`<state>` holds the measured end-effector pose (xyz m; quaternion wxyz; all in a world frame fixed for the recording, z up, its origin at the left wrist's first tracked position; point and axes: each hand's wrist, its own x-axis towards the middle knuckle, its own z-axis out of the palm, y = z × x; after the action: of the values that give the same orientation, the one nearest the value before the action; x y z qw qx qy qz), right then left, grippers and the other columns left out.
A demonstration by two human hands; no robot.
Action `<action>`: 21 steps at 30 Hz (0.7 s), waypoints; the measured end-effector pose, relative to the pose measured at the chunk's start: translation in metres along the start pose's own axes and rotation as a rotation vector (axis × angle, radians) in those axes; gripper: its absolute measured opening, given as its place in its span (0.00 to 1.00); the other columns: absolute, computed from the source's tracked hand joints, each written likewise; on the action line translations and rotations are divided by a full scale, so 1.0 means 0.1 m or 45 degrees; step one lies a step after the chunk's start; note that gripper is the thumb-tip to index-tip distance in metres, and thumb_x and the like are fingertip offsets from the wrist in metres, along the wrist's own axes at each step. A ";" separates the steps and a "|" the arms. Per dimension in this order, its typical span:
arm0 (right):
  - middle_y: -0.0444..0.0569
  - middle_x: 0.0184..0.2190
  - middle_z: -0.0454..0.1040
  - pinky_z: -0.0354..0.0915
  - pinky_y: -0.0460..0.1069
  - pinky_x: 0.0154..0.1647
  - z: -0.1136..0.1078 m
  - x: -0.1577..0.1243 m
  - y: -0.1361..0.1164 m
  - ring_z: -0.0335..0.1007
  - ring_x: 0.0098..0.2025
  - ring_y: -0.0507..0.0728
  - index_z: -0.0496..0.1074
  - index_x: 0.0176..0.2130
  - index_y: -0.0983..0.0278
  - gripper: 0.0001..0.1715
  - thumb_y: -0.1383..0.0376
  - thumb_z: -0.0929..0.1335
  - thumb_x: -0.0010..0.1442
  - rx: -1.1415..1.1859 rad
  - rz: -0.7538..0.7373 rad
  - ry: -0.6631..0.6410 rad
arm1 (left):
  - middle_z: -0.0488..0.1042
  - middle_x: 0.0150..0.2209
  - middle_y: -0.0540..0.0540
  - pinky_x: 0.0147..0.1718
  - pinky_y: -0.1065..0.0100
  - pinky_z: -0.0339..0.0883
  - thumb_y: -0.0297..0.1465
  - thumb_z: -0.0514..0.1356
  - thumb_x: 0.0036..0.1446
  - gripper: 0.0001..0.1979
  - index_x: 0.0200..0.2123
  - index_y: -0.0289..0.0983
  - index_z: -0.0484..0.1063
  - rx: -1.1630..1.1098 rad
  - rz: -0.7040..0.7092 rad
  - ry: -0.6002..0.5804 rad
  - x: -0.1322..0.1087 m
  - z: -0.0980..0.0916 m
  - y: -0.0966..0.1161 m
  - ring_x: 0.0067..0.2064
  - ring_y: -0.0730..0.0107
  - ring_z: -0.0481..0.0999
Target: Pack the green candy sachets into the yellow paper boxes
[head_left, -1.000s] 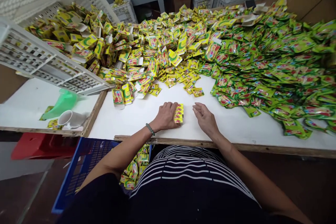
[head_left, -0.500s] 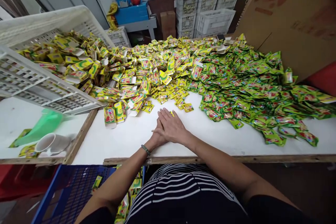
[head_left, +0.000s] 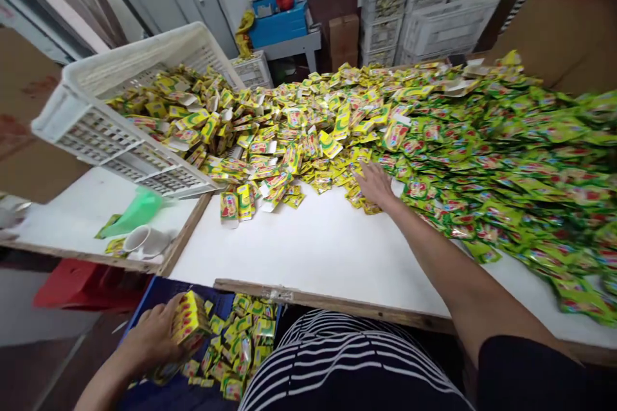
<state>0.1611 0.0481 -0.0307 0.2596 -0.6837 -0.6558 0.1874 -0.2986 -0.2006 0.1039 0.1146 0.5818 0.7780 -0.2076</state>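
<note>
My left hand (head_left: 157, 337) is down below the table's left edge, closed round a stack of yellow sachets (head_left: 189, 319) held over the blue crate (head_left: 159, 295). Several more yellow packets (head_left: 241, 347) lie inside that crate. My right hand (head_left: 375, 183) reaches forward across the white table (head_left: 313, 244). Its fingers lie spread on small yellow sachets (head_left: 359, 196) at the near edge of the big heap. Nothing is gripped in it.
A tilted white crate (head_left: 120, 135) spills yellow cartons (head_left: 260, 141) at the left. Green pouches (head_left: 506, 160) cover the table's right side. A white cup (head_left: 144, 241) and green scoop (head_left: 137, 210) lie on the lower left board. Stacked white crates (head_left: 434, 19) stand at the back.
My left hand has carried the stacked sachets off the table and down over the blue crate. My right hand has left the stack and reached forward to the heap.
</note>
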 end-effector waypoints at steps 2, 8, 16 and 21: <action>0.65 0.64 0.59 0.49 0.69 0.61 0.13 0.07 -0.01 0.51 0.66 0.71 0.63 0.61 0.65 0.30 0.53 0.57 0.66 -0.092 0.008 -0.096 | 0.71 0.55 0.34 0.53 0.45 0.62 0.42 0.63 0.32 0.46 0.59 0.37 0.64 0.014 -0.086 -0.035 -0.06 0.08 -0.10 0.57 0.37 0.68; 0.61 0.60 0.66 0.53 0.67 0.58 0.49 -0.22 -0.21 0.58 0.61 0.70 0.70 0.55 0.63 0.23 0.65 0.64 0.60 -0.159 -0.212 -0.151 | 0.69 0.56 0.36 0.51 0.59 0.65 0.46 0.56 0.54 0.31 0.58 0.37 0.64 -0.435 0.308 0.461 0.52 -0.16 0.62 0.54 0.53 0.72; 0.57 0.47 0.75 0.65 0.57 0.51 0.34 -0.51 -0.05 0.70 0.50 0.63 0.72 0.50 0.65 0.22 0.64 0.57 0.62 -0.042 -0.150 0.019 | 0.71 0.49 0.31 0.43 0.59 0.64 0.38 0.60 0.54 0.23 0.51 0.32 0.67 -0.253 0.260 0.578 1.64 -0.36 1.98 0.49 0.48 0.72; 0.52 0.36 0.76 0.67 0.56 0.41 0.04 -0.63 0.08 0.74 0.40 0.62 0.66 0.49 0.61 0.21 0.54 0.59 0.62 0.214 0.087 0.098 | 0.74 0.44 0.35 0.46 0.60 0.62 0.22 0.48 0.57 0.18 0.48 0.33 0.70 -0.291 0.315 0.635 1.69 -0.28 2.08 0.49 0.54 0.72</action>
<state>0.1606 -0.0142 -0.0435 0.3346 -0.6881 -0.6036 0.2240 -0.1484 0.0063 0.0180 0.0093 0.6885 0.7237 0.0462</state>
